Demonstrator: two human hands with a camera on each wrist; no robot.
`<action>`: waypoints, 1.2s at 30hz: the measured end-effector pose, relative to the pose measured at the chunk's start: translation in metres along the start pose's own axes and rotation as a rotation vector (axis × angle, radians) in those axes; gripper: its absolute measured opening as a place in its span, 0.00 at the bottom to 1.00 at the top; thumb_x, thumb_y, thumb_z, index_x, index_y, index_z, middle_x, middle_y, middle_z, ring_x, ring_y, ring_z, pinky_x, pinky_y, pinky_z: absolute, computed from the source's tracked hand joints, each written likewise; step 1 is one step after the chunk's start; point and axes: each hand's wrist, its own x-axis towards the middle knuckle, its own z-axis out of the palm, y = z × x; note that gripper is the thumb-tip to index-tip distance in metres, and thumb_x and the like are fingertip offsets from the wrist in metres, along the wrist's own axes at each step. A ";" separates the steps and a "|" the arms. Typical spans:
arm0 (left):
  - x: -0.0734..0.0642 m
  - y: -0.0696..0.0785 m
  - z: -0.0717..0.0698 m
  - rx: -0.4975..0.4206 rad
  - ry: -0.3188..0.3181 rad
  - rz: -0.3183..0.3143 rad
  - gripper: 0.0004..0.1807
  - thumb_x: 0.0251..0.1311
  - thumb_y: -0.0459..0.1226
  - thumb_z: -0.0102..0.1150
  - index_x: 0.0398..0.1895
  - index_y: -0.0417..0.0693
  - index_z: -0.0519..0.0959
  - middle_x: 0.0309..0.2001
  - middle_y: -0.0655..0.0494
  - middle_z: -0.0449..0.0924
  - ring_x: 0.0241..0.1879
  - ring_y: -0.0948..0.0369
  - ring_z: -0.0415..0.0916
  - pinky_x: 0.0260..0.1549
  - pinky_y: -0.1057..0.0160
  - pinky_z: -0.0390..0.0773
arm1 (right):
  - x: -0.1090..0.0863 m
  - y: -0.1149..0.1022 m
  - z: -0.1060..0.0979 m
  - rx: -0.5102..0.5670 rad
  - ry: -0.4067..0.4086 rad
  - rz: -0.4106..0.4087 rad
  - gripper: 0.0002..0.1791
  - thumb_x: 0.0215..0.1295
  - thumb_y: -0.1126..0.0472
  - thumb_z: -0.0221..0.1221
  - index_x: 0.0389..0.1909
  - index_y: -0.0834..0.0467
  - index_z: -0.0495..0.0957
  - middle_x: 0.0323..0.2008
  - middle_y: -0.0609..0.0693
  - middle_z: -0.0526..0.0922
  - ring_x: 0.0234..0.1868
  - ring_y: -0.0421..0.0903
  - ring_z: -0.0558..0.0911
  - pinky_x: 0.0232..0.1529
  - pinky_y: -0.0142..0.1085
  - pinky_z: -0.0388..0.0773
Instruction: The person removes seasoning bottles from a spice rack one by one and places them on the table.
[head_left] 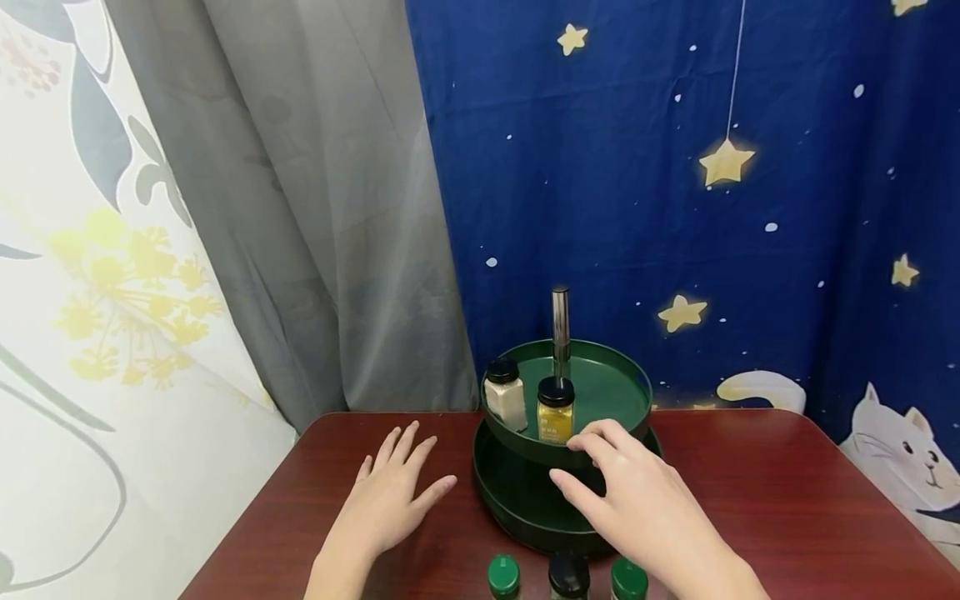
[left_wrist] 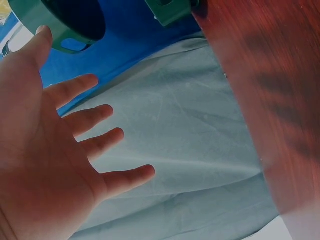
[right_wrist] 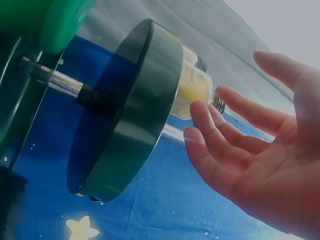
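Yellow-filled clear jar with black screw lid (head_left: 556, 421): stands on the upper round green tray (head_left: 611, 392), near its front rim, in front of the silver metal post (head_left: 560, 325). Lid points up; long axis near vertical. White-filled clear jar with black lid (head_left: 506, 403): on the same tray, just left of the first; lid up, top leaning slightly left in the head view. Lower round green tray (head_left: 517, 496) sits beneath, on the reddish-brown wooden tabletop (head_left: 795, 475).

Right hand (head_left: 641, 487): reaches in from lower right to the front rim, close to the yellow-filled jar. Fingers bent, thumb apart from them; grip parted, nothing held. Fingertip contact with jar or rim: cannot tell.

Left hand (head_left: 390, 500): over the tabletop, left of the trays; fingers straight and spread, pointing away from the person, thumb out toward the trays. Grip apart, holding nothing.

Near edge of head view: green-capped container (head_left: 503, 575), black-capped container (head_left: 568, 575), second green-capped container (head_left: 628, 578), in a row; bodies mostly cut off.
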 end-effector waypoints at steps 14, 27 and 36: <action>-0.007 -0.002 0.004 -0.004 -0.012 -0.021 0.49 0.67 0.78 0.44 0.79 0.59 0.71 0.85 0.49 0.58 0.86 0.43 0.50 0.74 0.24 0.58 | 0.038 -0.016 -0.017 -0.075 0.074 -0.131 0.20 0.70 0.43 0.70 0.54 0.50 0.84 0.59 0.53 0.78 0.31 0.39 0.79 0.27 0.34 0.76; -0.008 -0.007 0.000 0.000 -0.010 -0.024 0.49 0.67 0.78 0.42 0.80 0.59 0.70 0.85 0.50 0.57 0.86 0.43 0.50 0.74 0.24 0.58 | 0.060 -0.019 -0.015 -0.153 0.011 -0.143 0.29 0.74 0.48 0.66 0.69 0.57 0.75 0.63 0.60 0.81 0.55 0.55 0.87 0.46 0.52 0.89; -0.008 -0.008 -0.004 0.007 -0.006 -0.021 0.48 0.68 0.77 0.44 0.79 0.59 0.71 0.85 0.50 0.57 0.86 0.43 0.50 0.74 0.24 0.58 | 0.067 -0.013 -0.007 -0.150 0.048 -0.176 0.24 0.78 0.54 0.62 0.66 0.65 0.79 0.54 0.60 0.85 0.56 0.57 0.85 0.54 0.52 0.87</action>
